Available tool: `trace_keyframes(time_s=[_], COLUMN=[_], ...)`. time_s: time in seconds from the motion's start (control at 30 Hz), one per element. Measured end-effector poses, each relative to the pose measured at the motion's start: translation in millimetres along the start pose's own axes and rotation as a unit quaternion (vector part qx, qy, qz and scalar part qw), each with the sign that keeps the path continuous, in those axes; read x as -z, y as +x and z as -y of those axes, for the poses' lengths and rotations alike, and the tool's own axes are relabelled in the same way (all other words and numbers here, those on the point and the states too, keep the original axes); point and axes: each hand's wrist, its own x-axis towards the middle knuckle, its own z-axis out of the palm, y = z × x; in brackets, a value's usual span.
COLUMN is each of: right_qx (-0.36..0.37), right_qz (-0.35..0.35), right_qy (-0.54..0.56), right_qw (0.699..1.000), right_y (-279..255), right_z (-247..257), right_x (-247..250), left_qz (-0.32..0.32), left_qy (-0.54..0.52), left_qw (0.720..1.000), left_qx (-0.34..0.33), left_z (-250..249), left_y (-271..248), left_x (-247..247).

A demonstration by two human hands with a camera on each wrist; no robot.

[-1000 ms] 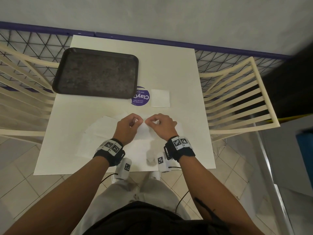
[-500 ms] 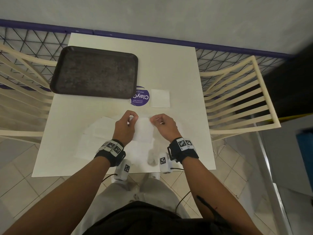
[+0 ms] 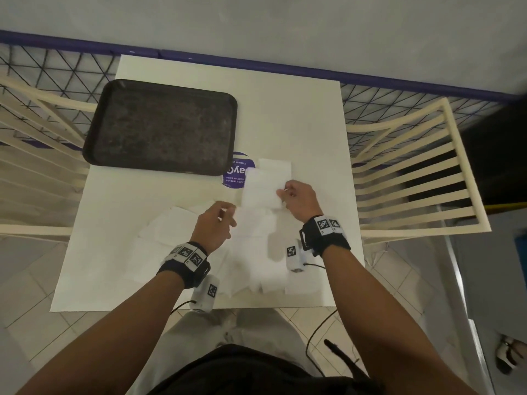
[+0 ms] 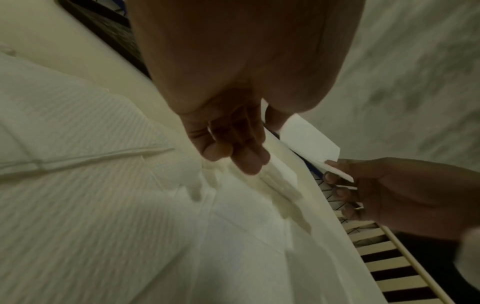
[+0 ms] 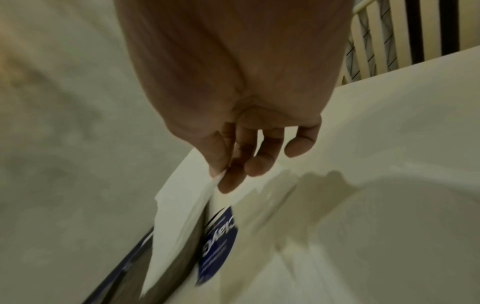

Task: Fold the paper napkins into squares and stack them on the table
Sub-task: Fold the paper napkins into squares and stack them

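Observation:
My right hand [image 3: 282, 192] pinches a folded white napkin [image 3: 259, 191] by its right edge and holds it just above the table [image 3: 299, 115]. The right wrist view shows thumb and forefinger [image 5: 221, 164] gripping that napkin [image 5: 179, 207]. Behind it, another folded napkin [image 3: 276, 166] lies flat, partly hidden. My left hand [image 3: 225, 216] hovers with loosely curled fingers [image 4: 233, 154] and holds nothing. Under it several unfolded napkins [image 3: 171, 226] are spread across the near half of the table.
A dark tray [image 3: 162, 126] lies at the back left. A round purple sticker [image 3: 235, 172] sits beside the folded napkin. Cream slatted chairs stand at the right [image 3: 413, 178] and the left [image 3: 34, 166]. A wall and a railing run along the far edge.
My left hand has let go of the folded napkin. My right hand has carried it away from me and to the right, towards the folded napkin by the sticker.

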Motion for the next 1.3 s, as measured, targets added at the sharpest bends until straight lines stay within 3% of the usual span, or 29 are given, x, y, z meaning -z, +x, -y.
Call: trace_keyframes(time_s=[0.2,0.53,0.83,1.07,1.3], right_qx=[-0.015,-0.078,-0.099,-0.061,-0.016], right_qz=[-0.033,-0.019,-0.05,-0.079,-0.013], right_qy=[-0.082,-0.164,-0.161,-0.135,-0.091], right_qw=[0.996,0.983,0.981,0.986,0.996], right_y=[60.7,102.9,97.7,77.2,21.2], right_z=[0.1,-11.2,-12.7,-13.6,-15.9], right_x=[20.6,8.6,7.2,10.9,-5.6], left_qz=[0.067,0.081,0.074,0.07,0.059], left_qy=[0.024,0.057,0.066,0.061,0.074], left_qw=[0.996,0.99,0.989,0.991,0.992], left_qx=[0.054,0.1,0.108,0.094,0.087], left_z=[19.2,29.2,27.8,23.6,32.7], left_y=[7.4,15.5,18.0,16.3,12.1], left_x=[-3.5,-8.0,-9.8,-10.9,-13.9])
